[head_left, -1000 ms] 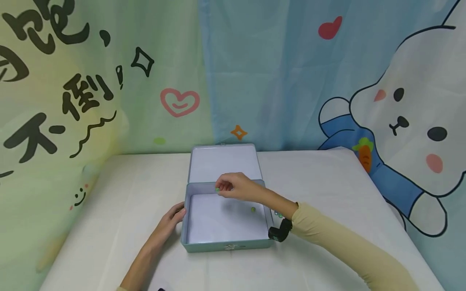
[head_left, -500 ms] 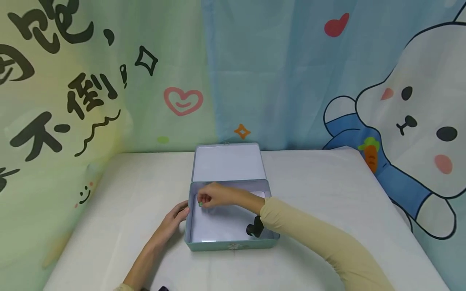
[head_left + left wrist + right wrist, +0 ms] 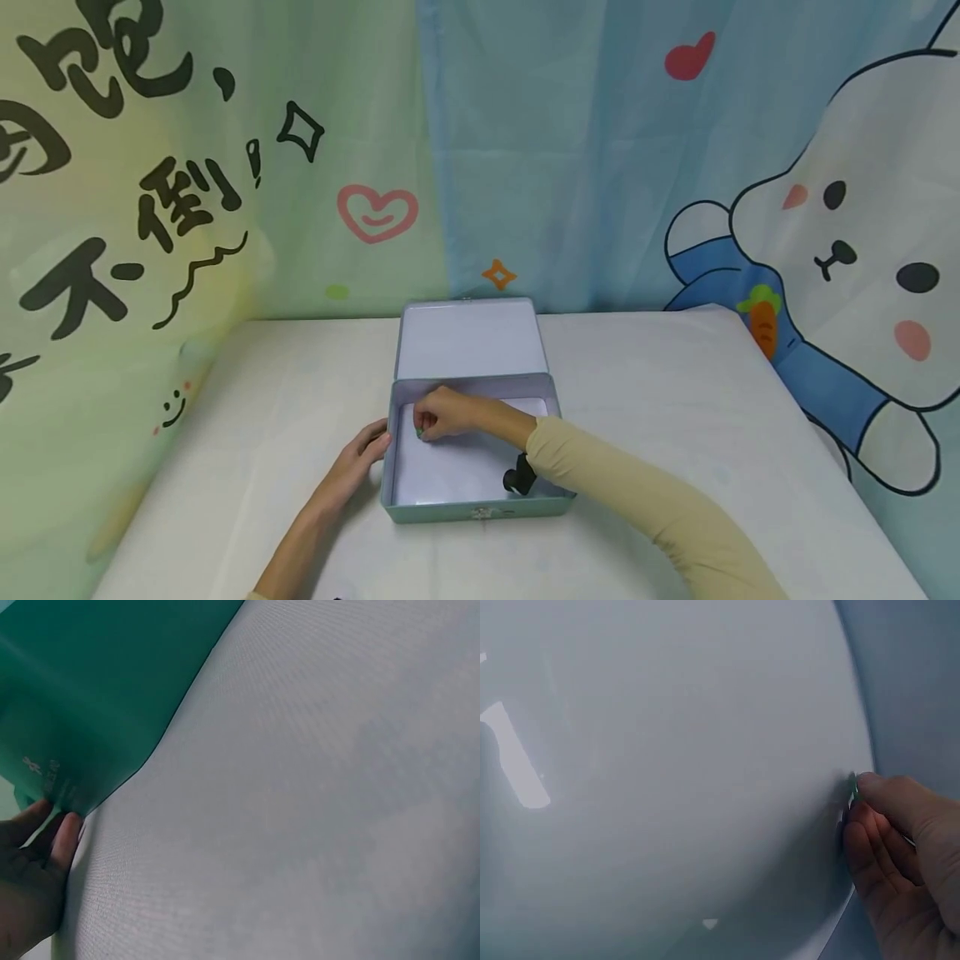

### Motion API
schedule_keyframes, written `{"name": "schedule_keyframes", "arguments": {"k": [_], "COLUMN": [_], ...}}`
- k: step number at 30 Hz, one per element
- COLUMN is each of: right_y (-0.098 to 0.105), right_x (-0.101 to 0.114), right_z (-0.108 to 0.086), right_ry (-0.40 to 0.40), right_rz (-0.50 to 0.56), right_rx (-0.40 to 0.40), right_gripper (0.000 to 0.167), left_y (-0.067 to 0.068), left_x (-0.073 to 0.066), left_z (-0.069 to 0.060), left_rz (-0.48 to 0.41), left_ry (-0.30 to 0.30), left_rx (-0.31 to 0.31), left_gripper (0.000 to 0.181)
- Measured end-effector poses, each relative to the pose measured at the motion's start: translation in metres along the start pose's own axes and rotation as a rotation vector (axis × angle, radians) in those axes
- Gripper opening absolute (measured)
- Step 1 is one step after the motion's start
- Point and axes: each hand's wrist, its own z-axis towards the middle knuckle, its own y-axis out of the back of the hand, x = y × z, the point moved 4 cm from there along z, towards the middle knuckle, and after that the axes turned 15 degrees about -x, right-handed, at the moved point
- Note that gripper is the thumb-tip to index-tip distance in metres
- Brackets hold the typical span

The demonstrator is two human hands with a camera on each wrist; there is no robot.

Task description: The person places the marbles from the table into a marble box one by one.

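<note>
A pale green metal box (image 3: 480, 511) lies on the table with its lid (image 3: 471, 337) folded back. Inside it, near the left wall, my right hand (image 3: 442, 413) pinches a small green marble (image 3: 419, 432) between thumb and fingertips. The right wrist view shows only a sliver of that marble (image 3: 853, 787), close to the box floor. My left hand (image 3: 362, 457) rests its fairly straight fingers against the outer left wall. In the left wrist view its fingertips (image 3: 68, 834) touch the box's green side (image 3: 97, 690) near a corner.
A white cloth (image 3: 675, 400) covers the table, and a printed curtain (image 3: 525, 150) hangs behind it. A black wrist camera (image 3: 521, 476) on my right arm hangs over the box's right part. The right forearm hides part of the box.
My right hand has moved left and down into the box with the green marble. A marble seen earlier in the box and several beside its right wall are now hidden. The left hand stays put.
</note>
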Motion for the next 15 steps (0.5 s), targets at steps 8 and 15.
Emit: {"name": "schedule_keyframes", "arguments": {"k": [8, 15], "right_y": [-0.0054, -0.0067], "right_x": [-0.0027, -0.0038], "right_z": [0.0013, -0.0026], "right_ry": [0.032, -0.026], "right_rz": [-0.001, -0.055], "right_rx": [-0.04, -0.063], "right_gripper": [0.007, 0.008], "left_y": [0.0028, -0.0007], "left_x": [0.0021, 0.0017], "left_z": [-0.0008, -0.0002], "left_rz": [0.011, 0.005], "left_ry": [0.021, 0.017], "left_rx": [-0.019, -0.005], "left_gripper": [0.055, 0.056]}}
